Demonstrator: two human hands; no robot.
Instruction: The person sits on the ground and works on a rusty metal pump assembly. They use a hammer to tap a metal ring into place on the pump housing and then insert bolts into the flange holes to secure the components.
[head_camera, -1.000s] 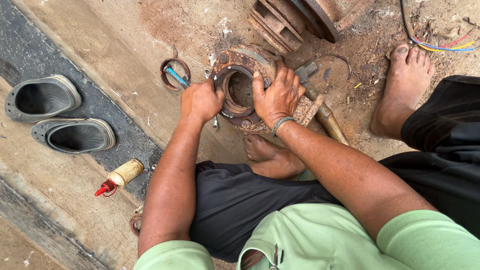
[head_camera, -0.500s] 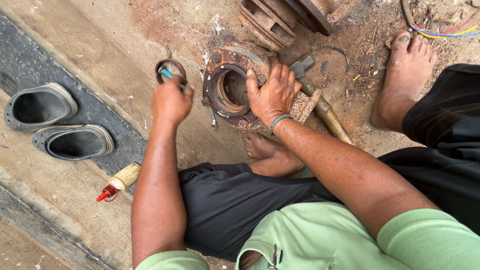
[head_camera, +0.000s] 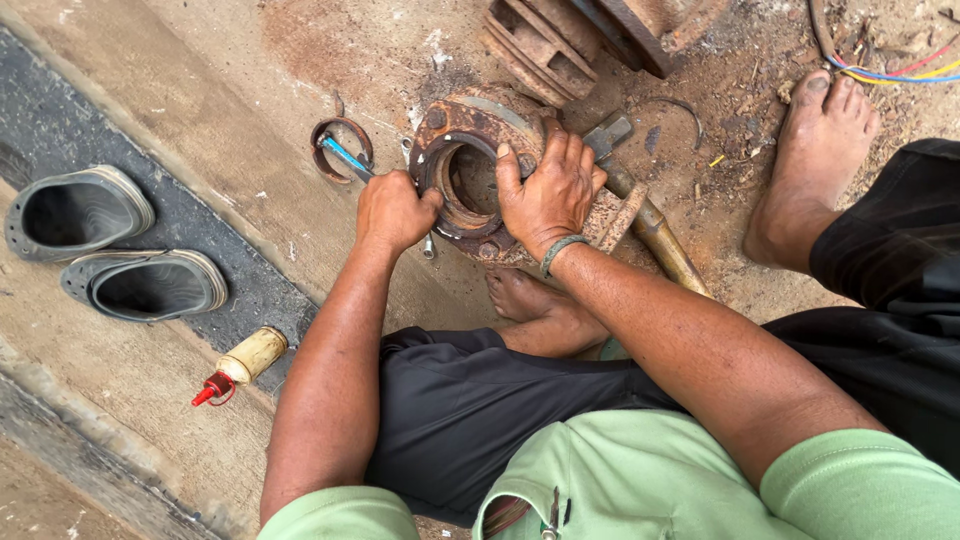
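Clogs, two grey ones, lay side by side on the dark strip at the far left of the floor, and below them I saw a small yellowish bottle with a red nozzle lying on its side. Further right, a rusty ring sat on the concrete with a blue-handled tool across it. My left hand was curled into a closed grip just beside the left rim of the rusty flanged hub; I could not tell what, if anything, it held. The hub rested on the floor in front of my folded foot. My right hand lay spread over the hub's right side, fingers open and pressing on it, thumb at the bore's edge. Beyond that, a brass-coloured bar ran diagonally, and my other bare foot stood near coloured wires.
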